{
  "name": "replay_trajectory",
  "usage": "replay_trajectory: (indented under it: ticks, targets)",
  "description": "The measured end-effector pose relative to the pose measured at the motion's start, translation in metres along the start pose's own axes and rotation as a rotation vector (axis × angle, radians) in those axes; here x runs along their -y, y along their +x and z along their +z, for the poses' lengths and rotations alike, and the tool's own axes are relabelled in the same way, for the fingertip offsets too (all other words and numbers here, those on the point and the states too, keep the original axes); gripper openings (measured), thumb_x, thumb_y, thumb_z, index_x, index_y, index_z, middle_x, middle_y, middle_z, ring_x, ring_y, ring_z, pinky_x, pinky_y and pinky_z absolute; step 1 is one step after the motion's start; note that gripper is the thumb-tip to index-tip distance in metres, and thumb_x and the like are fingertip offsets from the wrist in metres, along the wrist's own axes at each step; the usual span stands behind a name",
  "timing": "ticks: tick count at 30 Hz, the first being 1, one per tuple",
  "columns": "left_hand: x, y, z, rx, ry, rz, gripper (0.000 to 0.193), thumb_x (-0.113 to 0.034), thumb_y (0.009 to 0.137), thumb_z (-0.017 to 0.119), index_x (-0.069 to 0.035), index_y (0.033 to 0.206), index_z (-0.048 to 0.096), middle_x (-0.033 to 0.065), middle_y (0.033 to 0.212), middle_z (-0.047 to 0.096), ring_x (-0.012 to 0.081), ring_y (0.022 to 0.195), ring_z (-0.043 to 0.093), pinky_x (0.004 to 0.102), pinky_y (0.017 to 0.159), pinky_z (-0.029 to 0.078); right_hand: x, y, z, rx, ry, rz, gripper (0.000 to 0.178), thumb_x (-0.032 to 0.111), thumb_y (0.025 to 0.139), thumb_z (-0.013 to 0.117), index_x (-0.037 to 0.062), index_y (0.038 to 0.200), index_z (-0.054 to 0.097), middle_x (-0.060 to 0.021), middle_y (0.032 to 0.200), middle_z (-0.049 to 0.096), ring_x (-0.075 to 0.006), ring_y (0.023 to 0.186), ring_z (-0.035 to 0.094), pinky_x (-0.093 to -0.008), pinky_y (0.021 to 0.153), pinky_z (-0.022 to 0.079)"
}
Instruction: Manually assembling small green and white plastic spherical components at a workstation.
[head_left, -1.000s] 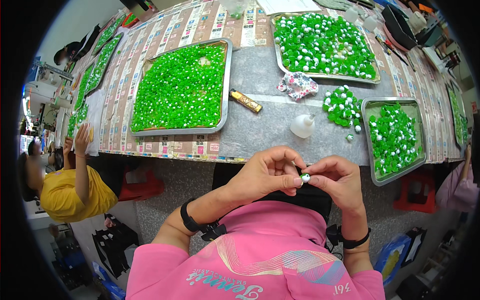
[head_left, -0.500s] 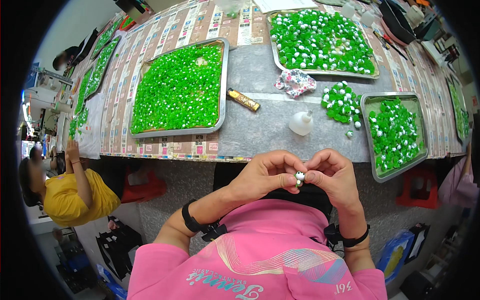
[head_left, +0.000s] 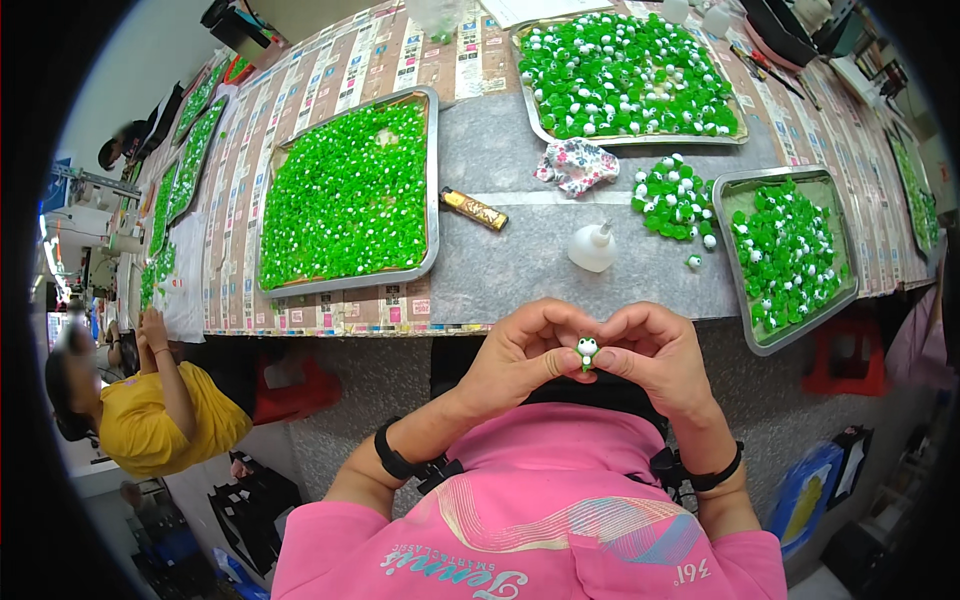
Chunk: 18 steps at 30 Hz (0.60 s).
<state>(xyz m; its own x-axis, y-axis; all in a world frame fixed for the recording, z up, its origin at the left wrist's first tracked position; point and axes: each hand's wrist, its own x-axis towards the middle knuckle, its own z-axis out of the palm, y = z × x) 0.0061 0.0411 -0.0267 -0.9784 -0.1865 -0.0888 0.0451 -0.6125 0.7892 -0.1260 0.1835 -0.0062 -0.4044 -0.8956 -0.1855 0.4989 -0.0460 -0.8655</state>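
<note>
A small green and white frog figurine (head_left: 587, 353) is pinched upright between both my hands, just off the table's near edge. The thumb and fingers of my left hand (head_left: 522, 358) grip its left side. From the other side, my right hand (head_left: 655, 358) holds it with thumb and curled fingers. Beyond my hands stands a white squeeze bottle (head_left: 592, 247) with a thin tip. To its right lies a heap of green and white frog pieces (head_left: 672, 198), with one single piece (head_left: 693, 262) apart from it.
On the left is a tray of small green pieces (head_left: 345, 200). A tray of green and white pieces (head_left: 625, 80) lies at the back, a smaller tray (head_left: 785, 255) at right. Between them are a lighter (head_left: 474, 209) and floral cloth (head_left: 577, 167). A person in yellow (head_left: 170, 415) sits left.
The frog figurine has turned so that its front now shows more fully, and it has shifted slightly left. Both hands still pinch it. The whole view has shifted a little.
</note>
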Motion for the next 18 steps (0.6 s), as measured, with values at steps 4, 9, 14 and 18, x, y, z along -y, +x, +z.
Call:
replay_trajectory:
  ticks: [4, 9, 14, 18]
  targets:
    - [0.002, -0.001, -0.002, -0.005, 0.047, 0.006, 0.022, -0.006, 0.089, 0.059, -0.001, 0.11, 0.054, 0.0061, 0.098, 0.058, 0.0147, 0.09, 0.061, 0.0293, 0.081, 0.054, 0.0, 0.001, 0.001, -0.018, -0.007, -0.006, 0.019, -0.003, 0.081, 0.065, -0.0034, 0.098, 0.057, -0.0117, 0.092, 0.065, -0.0168, 0.081, 0.065, -0.028, 0.073, 0.055]
    - [0.015, 0.0, -0.004, -0.008, -0.072, 0.114, 0.016, -0.004, 0.088, 0.059, -0.002, 0.103, 0.056, 0.0069, 0.1, 0.058, 0.0161, 0.091, 0.061, 0.0295, 0.081, 0.053, -0.002, 0.0, 0.008, -0.085, -0.007, -0.012, 0.02, -0.002, 0.082, 0.065, -0.0025, 0.099, 0.055, -0.011, 0.096, 0.065, -0.0148, 0.085, 0.064, -0.0272, 0.075, 0.055]
    - [0.017, -0.002, -0.005, -0.021, -0.103, 0.125, 0.015, -0.001, 0.086, 0.061, -0.002, 0.1, 0.057, 0.0071, 0.097, 0.06, 0.0157, 0.091, 0.061, 0.0299, 0.081, 0.053, 0.001, -0.004, 0.013, -0.072, -0.087, -0.066, 0.022, -0.003, 0.081, 0.066, -0.0017, 0.099, 0.055, -0.0101, 0.098, 0.064, -0.0133, 0.086, 0.063, -0.0259, 0.077, 0.053]
    - [0.015, -0.002, -0.006, -0.043, 0.004, 0.169, 0.015, 0.001, 0.083, 0.064, -0.002, 0.098, 0.061, 0.0075, 0.095, 0.061, 0.0147, 0.09, 0.061, 0.0278, 0.08, 0.052, 0.002, -0.004, 0.015, -0.06, -0.172, -0.136, 0.024, -0.005, 0.078, 0.068, -0.0013, 0.099, 0.056, -0.0083, 0.097, 0.064, -0.0127, 0.088, 0.062, -0.0259, 0.08, 0.051]
